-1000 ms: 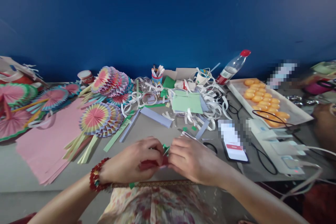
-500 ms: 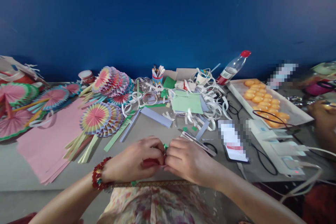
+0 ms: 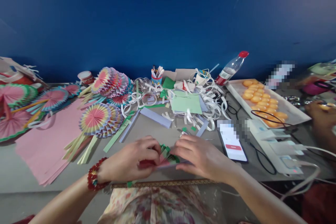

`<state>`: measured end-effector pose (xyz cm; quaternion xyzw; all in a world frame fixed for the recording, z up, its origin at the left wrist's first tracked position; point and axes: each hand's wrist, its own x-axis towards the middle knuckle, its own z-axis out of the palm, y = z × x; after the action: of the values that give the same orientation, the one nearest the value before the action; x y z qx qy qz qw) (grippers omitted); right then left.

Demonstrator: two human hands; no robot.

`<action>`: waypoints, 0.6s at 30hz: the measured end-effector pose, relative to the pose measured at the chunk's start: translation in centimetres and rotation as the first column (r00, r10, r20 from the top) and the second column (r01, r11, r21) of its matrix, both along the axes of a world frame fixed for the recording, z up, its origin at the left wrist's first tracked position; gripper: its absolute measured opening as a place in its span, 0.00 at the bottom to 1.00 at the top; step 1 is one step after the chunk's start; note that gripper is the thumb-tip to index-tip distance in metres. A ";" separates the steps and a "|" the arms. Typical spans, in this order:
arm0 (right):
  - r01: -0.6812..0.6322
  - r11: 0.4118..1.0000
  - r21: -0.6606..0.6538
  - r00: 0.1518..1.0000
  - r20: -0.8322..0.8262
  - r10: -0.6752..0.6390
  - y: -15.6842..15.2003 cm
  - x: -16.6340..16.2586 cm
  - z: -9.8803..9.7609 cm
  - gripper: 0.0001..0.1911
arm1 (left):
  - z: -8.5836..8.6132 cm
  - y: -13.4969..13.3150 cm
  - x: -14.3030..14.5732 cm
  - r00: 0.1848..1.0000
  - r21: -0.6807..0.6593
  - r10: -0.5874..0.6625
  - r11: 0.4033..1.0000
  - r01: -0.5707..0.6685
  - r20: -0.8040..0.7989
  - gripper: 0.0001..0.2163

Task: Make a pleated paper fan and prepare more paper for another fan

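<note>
Close to the table's front edge, a small pleated paper fan [image 3: 166, 156], pink with a green rim, is held between my two hands. My left hand [image 3: 131, 157], with a red bead bracelet [image 3: 96, 175] at the wrist, pinches the fan's left side. At its right side my right hand [image 3: 202, 155] grips the pleats with fingers and thumb. The fan is partly spread, and my fingers hide both its ends. Just beyond my right hand lie small green paper scraps [image 3: 193, 128], and a phone [image 3: 232, 143] is to the right.
Finished paper fans [image 3: 96, 119] and pink sheets [image 3: 47, 147] lie left. Curled white strips [image 3: 210, 105] and green paper [image 3: 186, 102] are heaped behind. At right are a bottle [image 3: 232, 68], a tray [image 3: 296, 117] of orange balls, a power strip [image 3: 283, 161] with cables, and another person's hand [image 3: 321, 119].
My hands have moved slightly apart, and the paper fan between them has opened to show its green-rimmed pleats. My right hand has shifted right, over the scissors-like tool.
</note>
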<state>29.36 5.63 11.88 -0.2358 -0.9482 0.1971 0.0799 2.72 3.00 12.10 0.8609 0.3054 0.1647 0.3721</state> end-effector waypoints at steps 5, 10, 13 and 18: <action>-0.002 1.000 0.029 1.000 -0.031 0.003 0.2 -0.1 -0.7 0.09 | -0.1 -0.1 0.2 0.999 0.008 0.034 0.999 -0.034 -0.017 0.09; 0.043 0.998 0.045 0.999 -0.020 -0.042 0.3 -0.1 -1.6 0.08 | -0.6 -0.1 -0.4 0.996 -0.048 0.083 0.996 -0.081 0.041 0.02; 0.053 0.996 0.070 0.998 -0.031 -0.051 0.4 -0.2 -2.5 0.07 | -1.4 0.0 -1.3 0.984 -0.091 0.156 0.985 -0.149 0.086 0.04; 0.056 0.985 0.164 0.998 0.008 -0.058 1.2 -0.9 -4.4 0.07 | -4.1 -0.1 -2.8 0.932 -0.071 0.355 0.934 -0.351 0.065 0.07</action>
<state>28.48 6.86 7.52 -0.2567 -0.9546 0.1148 0.0987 -0.10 2.86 8.02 0.7739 0.4452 0.2530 0.3726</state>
